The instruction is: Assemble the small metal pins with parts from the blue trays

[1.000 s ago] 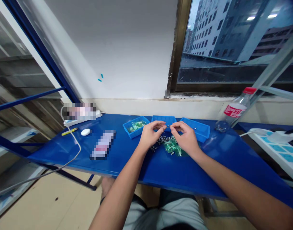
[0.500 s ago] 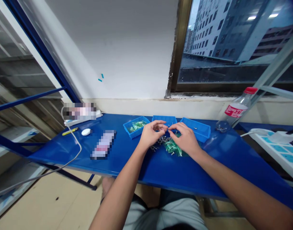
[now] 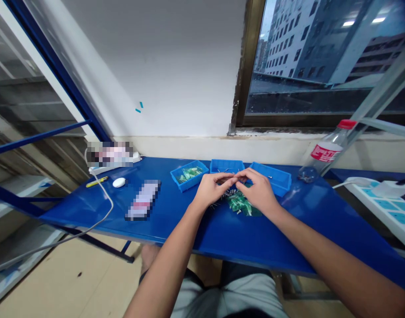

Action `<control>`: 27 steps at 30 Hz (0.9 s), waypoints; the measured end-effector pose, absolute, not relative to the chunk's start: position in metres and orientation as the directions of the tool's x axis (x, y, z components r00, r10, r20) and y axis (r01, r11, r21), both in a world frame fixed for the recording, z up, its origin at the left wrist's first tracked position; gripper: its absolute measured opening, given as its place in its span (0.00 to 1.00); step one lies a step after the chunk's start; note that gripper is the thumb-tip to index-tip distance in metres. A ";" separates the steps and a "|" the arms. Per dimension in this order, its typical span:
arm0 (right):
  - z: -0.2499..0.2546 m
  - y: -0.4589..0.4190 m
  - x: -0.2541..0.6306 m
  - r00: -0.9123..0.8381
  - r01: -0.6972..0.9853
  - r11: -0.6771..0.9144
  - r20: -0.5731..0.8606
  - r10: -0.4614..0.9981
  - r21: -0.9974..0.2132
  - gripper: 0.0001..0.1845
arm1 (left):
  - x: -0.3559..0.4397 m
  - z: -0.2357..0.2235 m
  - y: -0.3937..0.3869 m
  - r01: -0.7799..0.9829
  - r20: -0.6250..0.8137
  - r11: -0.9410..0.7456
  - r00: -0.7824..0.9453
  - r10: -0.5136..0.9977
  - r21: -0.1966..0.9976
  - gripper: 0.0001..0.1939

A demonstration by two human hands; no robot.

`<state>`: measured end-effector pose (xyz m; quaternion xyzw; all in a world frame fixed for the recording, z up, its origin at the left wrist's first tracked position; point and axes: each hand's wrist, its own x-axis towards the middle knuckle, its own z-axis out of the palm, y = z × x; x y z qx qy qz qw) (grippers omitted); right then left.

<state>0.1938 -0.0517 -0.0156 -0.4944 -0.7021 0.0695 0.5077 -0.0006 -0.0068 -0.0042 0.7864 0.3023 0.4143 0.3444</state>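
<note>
My left hand [image 3: 211, 189] and my right hand [image 3: 258, 189] meet at the fingertips above the blue table. Both are closed in a pinch, and whatever lies between the fingers is hidden or too small to make out. Beneath them is a heap of small metal screws [image 3: 227, 194], partly covered by my hands. Against it lies a pile of green plastic pieces [image 3: 239, 204]. Just behind the hands stand three blue bins: the left bin [image 3: 181, 187] holds green pieces, the middle bin [image 3: 219, 163] a few screws, the right bin [image 3: 282, 182] a small screw-like piece.
On the left of the table [image 3: 176, 225] lie a pixelated flat object [image 3: 143, 201], a white oval object [image 3: 119, 182], a yellow cutter [image 3: 96, 181] and a cable [image 3: 106, 198]. A red-capped bottle [image 3: 326, 152] stands back right, near a power strip [image 3: 384, 207].
My hands have drawn closer together, and their fingertips now overlap. More of the middle bin shows behind them, with screws visible inside.
</note>
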 end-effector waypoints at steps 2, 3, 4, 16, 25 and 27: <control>-0.016 -0.051 0.194 -0.015 0.619 0.501 0.628 0.778 -0.605 0.06 | 0.000 -0.007 -0.003 0.188 0.453 -0.576 0.446 0.772 0.796 0.14; -0.017 -0.050 0.194 -0.021 0.612 0.496 0.615 0.788 -0.615 0.07 | 0.000 -0.009 -0.001 0.177 0.452 -0.566 0.435 0.779 0.805 0.13; -0.017 -0.050 0.194 -0.026 0.604 0.490 0.599 0.801 -0.629 0.08 | 0.000 -0.011 0.001 0.158 0.449 -0.553 0.427 0.785 0.818 0.13; -0.019 -0.049 0.192 0.057 0.533 0.425 0.533 0.844 -0.731 0.08 | 0.001 -0.013 -0.001 0.115 0.433 -0.543 0.478 0.764 0.832 0.11; -0.022 -0.048 0.190 0.022 0.623 0.422 0.554 0.832 -0.658 0.02 | 0.001 -0.011 -0.003 0.294 0.477 -0.699 0.558 0.679 0.652 0.11; -0.022 -0.048 0.190 0.046 0.610 0.395 0.529 0.847 -0.686 0.03 | 0.003 -0.009 -0.006 0.275 0.488 -0.706 0.561 0.669 0.652 0.12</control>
